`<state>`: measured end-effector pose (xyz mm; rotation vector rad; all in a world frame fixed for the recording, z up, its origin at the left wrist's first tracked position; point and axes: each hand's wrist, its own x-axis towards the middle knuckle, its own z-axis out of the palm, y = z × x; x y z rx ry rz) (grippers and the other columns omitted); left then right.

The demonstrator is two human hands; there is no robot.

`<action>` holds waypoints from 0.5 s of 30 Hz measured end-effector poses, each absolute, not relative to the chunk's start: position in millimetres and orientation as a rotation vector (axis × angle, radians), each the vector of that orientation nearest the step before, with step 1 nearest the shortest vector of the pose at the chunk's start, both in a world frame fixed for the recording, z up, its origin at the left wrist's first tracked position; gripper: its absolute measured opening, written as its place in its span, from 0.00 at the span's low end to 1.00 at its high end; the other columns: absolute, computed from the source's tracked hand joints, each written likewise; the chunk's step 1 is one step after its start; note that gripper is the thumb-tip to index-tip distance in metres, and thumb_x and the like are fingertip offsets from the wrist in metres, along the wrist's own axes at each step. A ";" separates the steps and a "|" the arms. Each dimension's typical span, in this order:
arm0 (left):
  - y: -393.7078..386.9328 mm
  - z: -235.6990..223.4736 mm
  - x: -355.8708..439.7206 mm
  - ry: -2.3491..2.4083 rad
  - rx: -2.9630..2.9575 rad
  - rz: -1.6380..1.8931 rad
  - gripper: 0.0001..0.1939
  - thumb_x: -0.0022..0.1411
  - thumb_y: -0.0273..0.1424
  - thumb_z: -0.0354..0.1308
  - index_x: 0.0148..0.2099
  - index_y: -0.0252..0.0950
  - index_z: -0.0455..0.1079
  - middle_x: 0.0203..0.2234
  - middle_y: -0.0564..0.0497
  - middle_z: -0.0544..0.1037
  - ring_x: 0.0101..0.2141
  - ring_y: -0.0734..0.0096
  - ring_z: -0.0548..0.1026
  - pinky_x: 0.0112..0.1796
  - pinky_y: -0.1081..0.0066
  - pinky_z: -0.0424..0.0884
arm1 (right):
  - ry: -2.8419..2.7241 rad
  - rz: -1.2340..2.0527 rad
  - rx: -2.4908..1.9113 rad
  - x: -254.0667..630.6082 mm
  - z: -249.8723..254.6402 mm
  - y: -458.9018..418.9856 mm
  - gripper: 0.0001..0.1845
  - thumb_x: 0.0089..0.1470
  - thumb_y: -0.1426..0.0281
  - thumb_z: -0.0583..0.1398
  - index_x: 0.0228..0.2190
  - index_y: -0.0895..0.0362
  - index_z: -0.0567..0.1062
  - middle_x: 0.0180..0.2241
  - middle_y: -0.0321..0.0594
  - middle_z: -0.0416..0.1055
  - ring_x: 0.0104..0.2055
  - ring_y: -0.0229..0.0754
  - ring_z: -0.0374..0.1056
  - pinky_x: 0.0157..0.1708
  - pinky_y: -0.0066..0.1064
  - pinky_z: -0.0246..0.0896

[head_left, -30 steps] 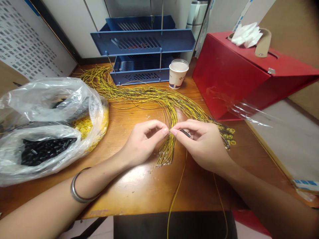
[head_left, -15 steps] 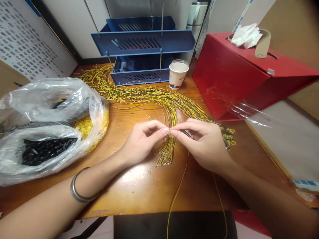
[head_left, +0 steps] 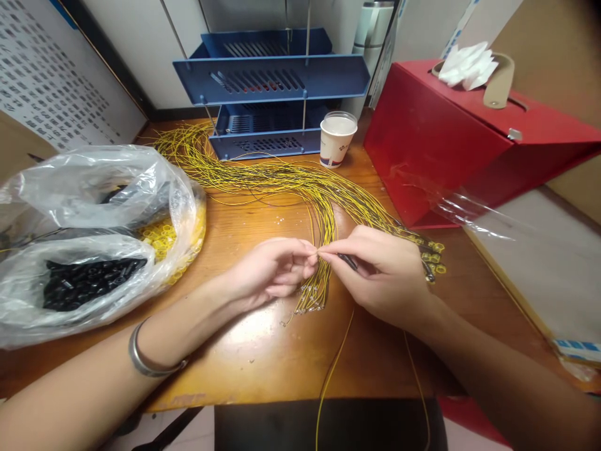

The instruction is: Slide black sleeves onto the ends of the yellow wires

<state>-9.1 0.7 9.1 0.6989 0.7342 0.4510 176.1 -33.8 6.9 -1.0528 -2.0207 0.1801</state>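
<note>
In the head view, my left hand is turned partly palm up, its thumb and forefinger pinched at the tips. My right hand pinches against those same fingertips; whatever tiny piece is between them is too small to make out. A small black tube-like piece shows under the right fingers. From beneath the right hand a thin yellow wire hangs over the table edge. Just behind and below both hands lies a bundle of yellow and black wires, with small metal ends gathered toward me.
Clear plastic bags on the left hold black pieces and yellow rings. Wires with yellow-ringed ends lie right. Behind stand a blue tray rack, a paper cup and a red box with tissues.
My left hand has rolled palm up, its lower fingers now showing, and sits slightly lower. The right hand stays almost in place, fingertips still meeting the left.
</note>
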 end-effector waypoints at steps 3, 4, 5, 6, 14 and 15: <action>4.1 7.4 -11.7 0.706 0.632 0.380 0.08 0.56 0.28 0.54 0.25 0.33 0.65 0.17 0.56 0.60 0.13 0.85 0.42 0.08 0.83 0.38 | -2.120 0.077 -1.035 178.0 3.3 -33.5 0.08 0.59 0.71 0.58 0.34 0.54 0.79 0.23 0.36 0.70 0.24 0.35 0.62 0.25 0.28 0.55; 5.3 6.4 -12.6 0.698 0.615 0.356 0.08 0.56 0.28 0.53 0.25 0.33 0.64 0.17 0.56 0.60 0.13 0.85 0.42 0.08 0.83 0.39 | -2.164 0.046 -1.032 178.7 2.4 -33.3 0.09 0.60 0.72 0.58 0.34 0.54 0.79 0.24 0.36 0.71 0.25 0.35 0.63 0.25 0.28 0.56; 6.3 5.4 -13.5 0.690 0.599 0.333 0.08 0.57 0.28 0.53 0.25 0.33 0.64 0.16 0.56 0.60 0.12 0.86 0.41 0.07 0.83 0.40 | -2.209 0.017 -1.026 179.3 1.8 -33.1 0.09 0.60 0.72 0.57 0.34 0.54 0.79 0.25 0.37 0.70 0.26 0.35 0.63 0.26 0.27 0.56; 7.0 4.4 -14.3 0.683 0.585 0.311 0.08 0.57 0.28 0.52 0.25 0.33 0.64 0.16 0.56 0.61 0.12 0.86 0.41 0.07 0.84 0.42 | -2.253 -0.007 -1.018 180.0 1.4 -32.9 0.10 0.61 0.72 0.57 0.34 0.55 0.79 0.25 0.37 0.70 0.26 0.35 0.63 0.27 0.27 0.56; 6.2 3.8 -11.8 0.691 0.722 0.356 0.14 0.63 0.35 0.50 0.27 0.33 0.66 0.19 0.53 0.66 0.11 0.85 0.46 0.08 0.82 0.58 | -2.143 0.270 -1.079 178.5 9.8 -33.5 0.09 0.60 0.73 0.57 0.32 0.55 0.78 0.24 0.35 0.67 0.25 0.34 0.60 0.27 0.27 0.55; 5.9 3.4 -10.9 0.726 0.804 0.406 0.16 0.64 0.37 0.49 0.28 0.33 0.66 0.19 0.53 0.66 0.11 0.85 0.47 0.08 0.81 0.59 | -2.086 0.338 -1.120 177.9 11.5 -33.6 0.09 0.60 0.72 0.58 0.32 0.55 0.78 0.24 0.35 0.67 0.25 0.34 0.59 0.27 0.27 0.55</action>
